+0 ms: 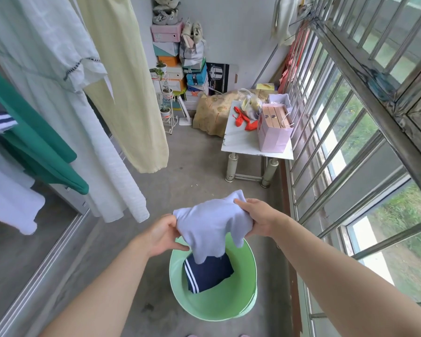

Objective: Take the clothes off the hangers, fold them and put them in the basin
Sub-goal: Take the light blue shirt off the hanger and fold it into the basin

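Observation:
A pale lilac garment (214, 224) hangs bunched between both my hands, just above the green basin (241, 305) on the concrete floor. My left hand (162, 235) pinches its left edge and my right hand (255, 218) grips its right side. Inside the basin lies a folded navy piece with white stripes (208, 276). Still hanging at the left are a white dress (66, 100), a pale yellow garment (129, 93), a green garment (34, 147) and a white-and-navy top (0, 122).
A low white table (243, 142) with a pink gift bag (275, 132) and red cloth stands ahead right. Stacked shoe boxes (170, 57) and a plant stand fill the far wall. Metal window bars (350, 117) run along the right, a sliding door track on the left.

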